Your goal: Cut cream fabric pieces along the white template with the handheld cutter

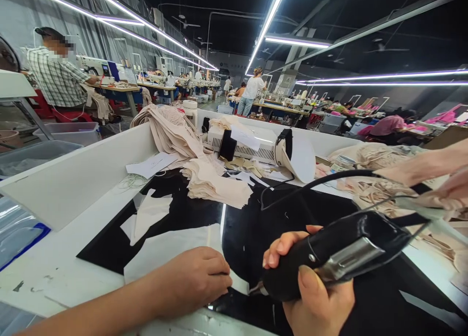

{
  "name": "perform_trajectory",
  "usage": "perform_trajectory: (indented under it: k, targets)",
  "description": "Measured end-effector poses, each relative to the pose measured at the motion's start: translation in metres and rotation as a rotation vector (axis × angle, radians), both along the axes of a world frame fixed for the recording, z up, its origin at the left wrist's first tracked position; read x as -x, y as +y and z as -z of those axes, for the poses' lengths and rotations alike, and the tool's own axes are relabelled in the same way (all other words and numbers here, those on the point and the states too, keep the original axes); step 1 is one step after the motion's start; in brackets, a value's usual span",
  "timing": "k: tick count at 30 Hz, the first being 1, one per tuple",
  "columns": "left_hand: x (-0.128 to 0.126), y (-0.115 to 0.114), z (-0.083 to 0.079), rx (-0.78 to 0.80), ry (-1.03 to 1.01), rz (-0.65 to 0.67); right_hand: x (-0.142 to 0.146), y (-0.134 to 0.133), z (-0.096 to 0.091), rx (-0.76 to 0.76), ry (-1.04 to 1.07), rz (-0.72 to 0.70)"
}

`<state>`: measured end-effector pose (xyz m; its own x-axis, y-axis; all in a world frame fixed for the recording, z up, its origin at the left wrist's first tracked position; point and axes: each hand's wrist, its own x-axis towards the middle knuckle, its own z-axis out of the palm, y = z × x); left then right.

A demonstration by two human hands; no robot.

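Note:
A pale, sheet-like fabric piece (171, 246) lies flat on the black work surface (303, 214). My left hand (197, 277) rests over its near right part, fingers bent and pressed together at its edge. In my right hand (318, 302) is a black corded hand tool (292, 272) with a silver metal plate on its side, the fingers wrapped around its body. Its narrow metal tip points left and reaches the right edge of the fabric piece, close to my left fingertips. Whether the tip touches the fabric, I cannot tell.
Layered beige fabric pieces (215, 185) and a cream scrap (151, 214) lie behind. A white vented machine (256, 148) stands farther back. Another person's hand (438, 194) reaches in from the right beside the tool's cord (321, 179). White side walls (84, 180) border the table.

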<state>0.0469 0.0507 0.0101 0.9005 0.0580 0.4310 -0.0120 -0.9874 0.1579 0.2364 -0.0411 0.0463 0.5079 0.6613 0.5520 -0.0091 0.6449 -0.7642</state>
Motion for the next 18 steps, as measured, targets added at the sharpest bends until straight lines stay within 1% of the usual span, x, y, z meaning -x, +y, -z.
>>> perform_trajectory:
  k: [5,18]
  targets:
    - [0.0079,0.0032,-0.0012,0.043,-0.022,0.016,-0.0011,0.001,-0.0011,-0.008,-0.013,-0.002]
    - [0.0028,0.0015,0.008,0.1,-0.064,0.017,-0.0052,-0.0006,-0.0093,0.024,-0.023,0.061]
